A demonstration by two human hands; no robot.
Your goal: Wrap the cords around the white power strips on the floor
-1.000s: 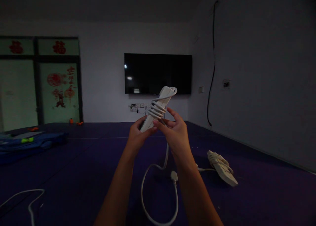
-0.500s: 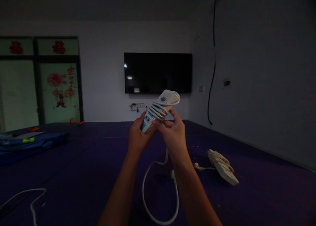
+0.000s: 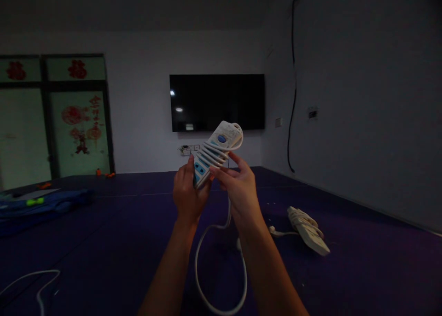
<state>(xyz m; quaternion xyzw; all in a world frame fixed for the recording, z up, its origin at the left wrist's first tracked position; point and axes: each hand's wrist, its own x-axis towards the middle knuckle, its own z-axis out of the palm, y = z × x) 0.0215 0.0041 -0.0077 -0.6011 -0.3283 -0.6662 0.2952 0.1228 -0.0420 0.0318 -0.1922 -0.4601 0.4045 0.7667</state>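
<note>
I hold a white power strip (image 3: 214, 151) up in front of me, tilted up to the right, its blue-socket face toward me. Its white cord (image 3: 216, 153) is wound several turns around the body. My left hand (image 3: 188, 194) is closed around the strip's lower end. My right hand (image 3: 238, 189) pinches the cord beside the coils. The loose cord (image 3: 214, 270) hangs down in a loop between my forearms toward the purple floor.
A second white power strip (image 3: 307, 224) with its cord wrapped lies on the purple floor (image 3: 103, 242) at the right. Another white cord (image 3: 31, 283) lies at lower left. A blue bundle (image 3: 37, 205) sits at far left. A dark TV (image 3: 217, 102) hangs on the back wall.
The strip has been rotated so its blue-socket face now shows toward me. Another turn of cord sits on the body, and the hanging loop has risen slightly.
</note>
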